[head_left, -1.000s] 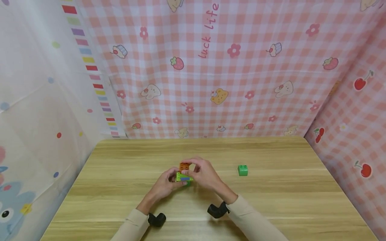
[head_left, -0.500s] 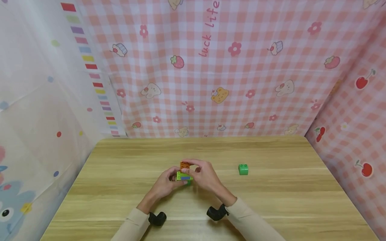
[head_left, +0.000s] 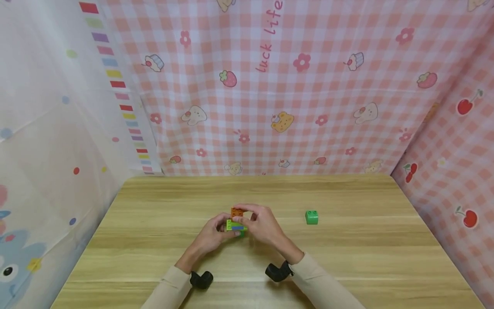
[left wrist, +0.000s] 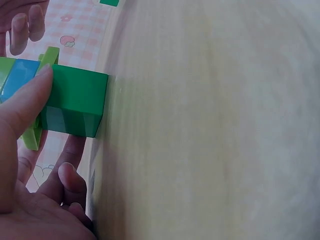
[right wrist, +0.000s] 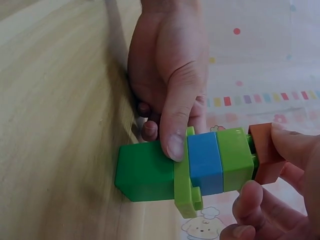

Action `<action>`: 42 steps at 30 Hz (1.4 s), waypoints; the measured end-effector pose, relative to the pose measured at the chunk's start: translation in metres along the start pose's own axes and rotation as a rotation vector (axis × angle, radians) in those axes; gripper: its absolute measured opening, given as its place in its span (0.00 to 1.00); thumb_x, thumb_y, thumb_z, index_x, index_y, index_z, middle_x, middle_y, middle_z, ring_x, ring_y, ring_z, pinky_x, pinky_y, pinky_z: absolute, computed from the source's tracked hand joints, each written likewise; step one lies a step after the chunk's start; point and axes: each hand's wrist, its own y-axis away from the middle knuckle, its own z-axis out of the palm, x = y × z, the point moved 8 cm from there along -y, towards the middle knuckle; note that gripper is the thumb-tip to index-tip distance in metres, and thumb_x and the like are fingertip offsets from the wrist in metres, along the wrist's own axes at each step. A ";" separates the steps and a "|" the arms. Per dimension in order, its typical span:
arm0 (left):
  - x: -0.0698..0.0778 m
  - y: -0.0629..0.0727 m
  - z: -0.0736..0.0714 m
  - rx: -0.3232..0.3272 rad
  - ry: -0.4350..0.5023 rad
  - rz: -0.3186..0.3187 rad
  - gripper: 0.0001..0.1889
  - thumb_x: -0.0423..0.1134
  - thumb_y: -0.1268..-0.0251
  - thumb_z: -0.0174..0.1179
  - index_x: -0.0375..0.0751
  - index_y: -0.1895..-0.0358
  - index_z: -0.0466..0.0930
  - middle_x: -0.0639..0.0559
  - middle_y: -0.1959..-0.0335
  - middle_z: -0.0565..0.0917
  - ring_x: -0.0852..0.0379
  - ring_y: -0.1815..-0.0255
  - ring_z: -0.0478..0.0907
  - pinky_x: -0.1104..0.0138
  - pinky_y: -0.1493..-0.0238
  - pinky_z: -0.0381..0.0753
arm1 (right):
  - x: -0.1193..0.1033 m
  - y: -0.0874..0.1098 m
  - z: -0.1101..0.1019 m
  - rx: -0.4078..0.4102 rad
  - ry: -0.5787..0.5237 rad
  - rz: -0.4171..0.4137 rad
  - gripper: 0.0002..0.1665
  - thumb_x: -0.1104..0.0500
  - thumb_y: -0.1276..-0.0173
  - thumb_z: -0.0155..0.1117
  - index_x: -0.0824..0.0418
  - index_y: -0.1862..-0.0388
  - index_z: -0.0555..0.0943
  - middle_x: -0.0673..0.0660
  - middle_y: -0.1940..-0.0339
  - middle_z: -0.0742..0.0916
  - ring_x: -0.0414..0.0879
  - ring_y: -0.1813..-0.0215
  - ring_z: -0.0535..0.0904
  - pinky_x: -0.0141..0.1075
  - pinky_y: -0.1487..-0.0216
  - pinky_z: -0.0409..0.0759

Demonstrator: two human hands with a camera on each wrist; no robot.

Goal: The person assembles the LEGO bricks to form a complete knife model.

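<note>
A small tower of toy building blocks stands upright in the middle of the table. From the bottom it has a dark green block (right wrist: 145, 172), a wider lime plate (right wrist: 182, 185), a blue block (right wrist: 206, 162) and a lime block (right wrist: 235, 155). My left hand (head_left: 210, 235) grips it low down, thumb across the lime plate and green block, fingers behind. At the top, my right hand (head_left: 264, 223) pinches an orange building block (right wrist: 265, 150) between thumb and fingers. The orange block sits over the lime block's studs, some of which show in a narrow gap.
To the right, a separate green building block (head_left: 311, 217) with studs up rests on the wooden table (head_left: 347, 257). Black wrist-worn pieces (head_left: 201, 280) stick out at both sleeves. Patterned cloth (head_left: 247, 98) hangs behind the table and at both sides.
</note>
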 end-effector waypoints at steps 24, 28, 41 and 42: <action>-0.024 -0.008 -0.001 -0.018 -0.004 0.019 0.17 0.47 0.41 0.71 0.52 0.50 0.81 0.52 0.69 0.71 0.54 0.66 0.65 0.66 0.65 0.63 | 0.001 -0.001 0.005 -0.032 0.057 0.015 0.20 0.54 0.34 0.70 0.56 0.44 0.85 0.56 0.51 0.88 0.36 0.80 0.73 0.30 0.80 0.73; -0.024 -0.008 -0.001 -0.019 -0.019 0.027 0.16 0.47 0.40 0.71 0.52 0.50 0.81 0.53 0.70 0.70 0.54 0.66 0.65 0.67 0.66 0.63 | 0.003 0.000 0.006 -0.031 0.077 -0.001 0.21 0.52 0.33 0.69 0.56 0.43 0.84 0.56 0.53 0.88 0.35 0.80 0.72 0.29 0.80 0.73; -0.025 -0.010 0.000 -0.034 -0.025 0.031 0.16 0.48 0.40 0.70 0.52 0.52 0.80 0.53 0.69 0.71 0.54 0.65 0.66 0.66 0.65 0.64 | 0.002 0.001 0.005 -0.031 0.041 -0.006 0.21 0.53 0.33 0.69 0.57 0.42 0.84 0.57 0.54 0.89 0.35 0.82 0.69 0.29 0.82 0.69; -0.025 -0.009 0.000 -0.036 -0.022 0.029 0.16 0.49 0.40 0.70 0.52 0.52 0.80 0.53 0.68 0.71 0.54 0.65 0.66 0.66 0.65 0.64 | 0.002 0.001 0.004 -0.034 0.041 -0.006 0.21 0.54 0.33 0.69 0.57 0.43 0.84 0.56 0.54 0.89 0.36 0.82 0.69 0.29 0.82 0.69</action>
